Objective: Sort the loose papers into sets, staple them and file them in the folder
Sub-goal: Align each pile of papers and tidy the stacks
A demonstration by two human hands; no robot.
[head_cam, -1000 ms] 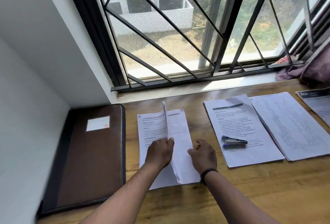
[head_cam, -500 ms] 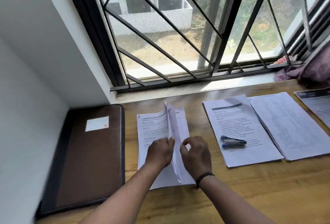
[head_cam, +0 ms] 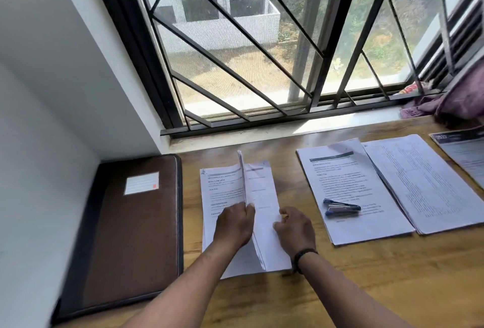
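Note:
A stack of printed papers (head_cam: pixel 225 186) lies on the wooden desk in front of me. My left hand (head_cam: pixel 234 225) pinches several of its sheets (head_cam: pixel 242 170) and holds them upright on edge. My right hand (head_cam: pixel 294 230) rests on the page to the right (head_cam: pixel 264 191), fingers curled at its edge. A closed brown folder (head_cam: pixel 133 233) with a white label lies to the left. A blue stapler (head_cam: pixel 341 207) sits on a second paper pile (head_cam: pixel 348 170) to the right.
Another paper pile (head_cam: pixel 424 183) lies right of the stapler's pile, and a dark-headed sheet (head_cam: pixel 466 149) reaches the right border. Purple cloth (head_cam: pixel 450 105) sits on the sill by the barred window (head_cam: pixel 262 66). A white wall (head_cam: pixel 39 144) borders the left.
My right hand moved in toward the lifted sheets, then back out to the right-hand page. The lifted sheets stayed upright in my left hand.

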